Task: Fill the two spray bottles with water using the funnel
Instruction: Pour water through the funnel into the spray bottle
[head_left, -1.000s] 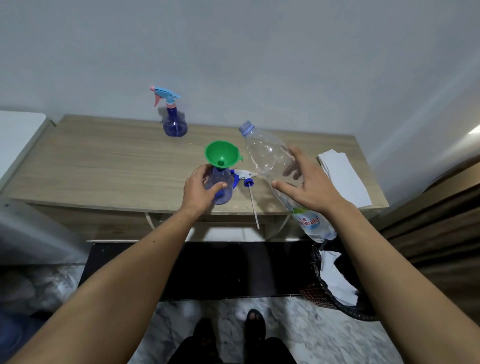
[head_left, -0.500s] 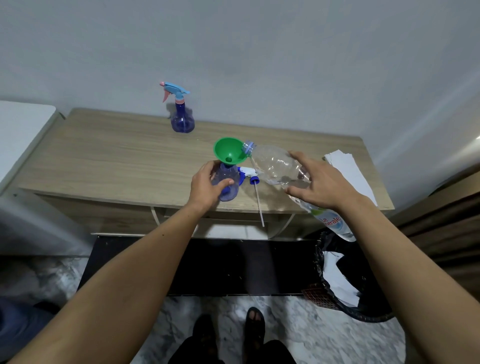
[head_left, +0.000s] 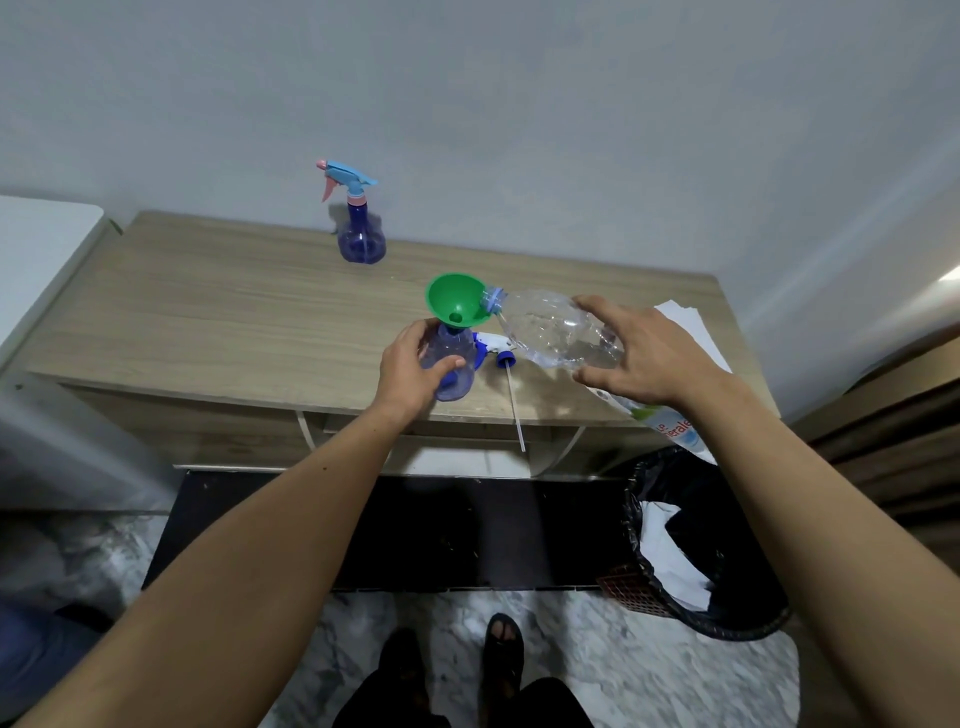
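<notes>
Left hand (head_left: 415, 366) gripping the open spray bottle (head_left: 454, 361) on the table (head_left: 218, 312), green funnel (head_left: 456, 301) just above that grip. Right hand (head_left: 641, 358) clasping the tilted water bottle (head_left: 550, 332), mouth at funnel rim — likely overshoot, spilling past the rim, or funnel tipping if nudged.

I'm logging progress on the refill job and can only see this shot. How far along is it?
Done: the near spray bottle is open, its trigger head lying beside it, the green funnel in its neck. In hand: the left hand steadies it while the right hand tips the water bottle at the funnel's rim. Left: the far spray bottle stands capped; its water level isn't readable.
</notes>
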